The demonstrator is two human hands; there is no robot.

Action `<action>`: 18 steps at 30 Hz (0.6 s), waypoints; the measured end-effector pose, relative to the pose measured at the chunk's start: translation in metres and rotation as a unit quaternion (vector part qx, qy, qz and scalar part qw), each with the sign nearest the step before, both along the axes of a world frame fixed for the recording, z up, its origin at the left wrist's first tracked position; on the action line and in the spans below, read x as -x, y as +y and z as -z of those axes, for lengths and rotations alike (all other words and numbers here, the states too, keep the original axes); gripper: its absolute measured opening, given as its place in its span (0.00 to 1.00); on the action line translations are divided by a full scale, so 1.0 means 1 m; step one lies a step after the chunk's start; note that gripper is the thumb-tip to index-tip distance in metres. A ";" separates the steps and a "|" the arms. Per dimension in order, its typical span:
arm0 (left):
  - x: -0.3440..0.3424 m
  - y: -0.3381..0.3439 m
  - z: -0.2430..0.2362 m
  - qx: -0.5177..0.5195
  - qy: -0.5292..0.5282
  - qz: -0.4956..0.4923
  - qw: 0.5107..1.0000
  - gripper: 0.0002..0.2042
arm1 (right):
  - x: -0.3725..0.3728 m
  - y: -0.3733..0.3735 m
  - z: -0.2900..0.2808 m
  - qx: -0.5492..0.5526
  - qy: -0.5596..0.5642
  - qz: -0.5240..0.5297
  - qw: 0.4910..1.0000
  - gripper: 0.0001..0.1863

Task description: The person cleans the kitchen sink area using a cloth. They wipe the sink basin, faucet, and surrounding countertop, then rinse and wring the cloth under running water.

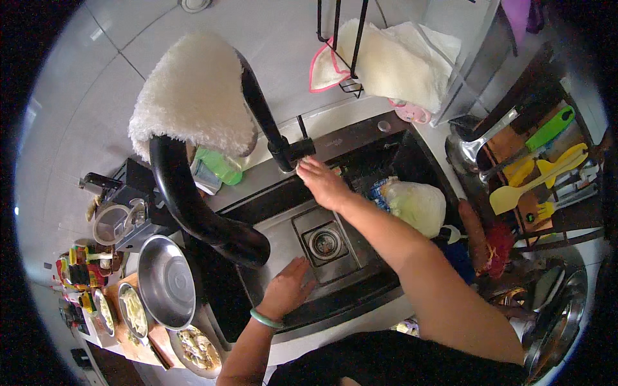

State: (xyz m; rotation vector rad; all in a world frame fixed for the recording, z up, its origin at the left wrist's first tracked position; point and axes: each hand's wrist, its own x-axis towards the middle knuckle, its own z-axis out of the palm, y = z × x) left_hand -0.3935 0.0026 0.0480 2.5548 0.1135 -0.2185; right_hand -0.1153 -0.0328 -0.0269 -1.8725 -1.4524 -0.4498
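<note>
My left hand [288,293], with a pale green bangle on its wrist, is over the near part of the black sink [380,286]. Its fingers are stretched out and nothing shows in them. The spout of the black tap [193,206] arches over the sink on the left, with a fluffy white cloth [193,90] draped on its top. My right hand [324,185] reaches across to the tap's base, fingers extended beside the upright lever [302,127]. Whether the fingertips touch the tap body is hard to tell. Below lies the square drain [325,244].
A steel bowl [166,282] stands at the sink's left, near plates of food [196,350] and a knife [158,354]. A whitish bag [415,207] sits at the sink's right. Utensils such as a yellow spatula [505,198] lie farther right. Towels [393,64] rest behind.
</note>
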 end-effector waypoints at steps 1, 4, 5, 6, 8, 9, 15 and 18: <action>0.002 -0.001 -0.004 0.008 0.009 -0.006 1.000 0.28 | 0.001 -0.001 -0.011 0.055 -0.035 -0.001 0.998 0.27; 0.010 0.008 -0.008 -0.039 -0.021 -0.028 0.999 0.29 | -0.021 -0.023 -0.038 0.071 0.045 -0.032 0.996 0.24; 0.008 0.013 -0.008 -0.064 -0.045 -0.030 0.996 0.30 | -0.046 -0.031 -0.048 0.251 0.159 0.082 0.951 0.23; -0.004 0.021 -0.005 -0.083 -0.084 -0.014 0.993 0.31 | -0.079 -0.048 -0.016 0.098 0.254 0.150 0.950 0.20; -0.018 0.042 -0.001 -0.124 -0.097 -0.045 0.986 0.36 | -0.106 -0.064 -0.026 0.143 0.032 0.186 0.972 0.27; -0.029 0.055 0.006 -0.169 -0.125 -0.038 0.977 0.38 | -0.101 -0.061 -0.021 0.161 0.008 0.233 0.959 0.25; -0.111 0.100 0.006 -0.216 -0.087 -0.114 0.966 0.42 | -0.026 -0.017 0.010 0.017 -0.004 0.066 0.998 0.14; -0.127 0.125 0.026 -0.241 -0.090 -0.131 0.958 0.44 | -0.050 -0.030 0.000 0.094 -0.004 0.061 0.994 0.15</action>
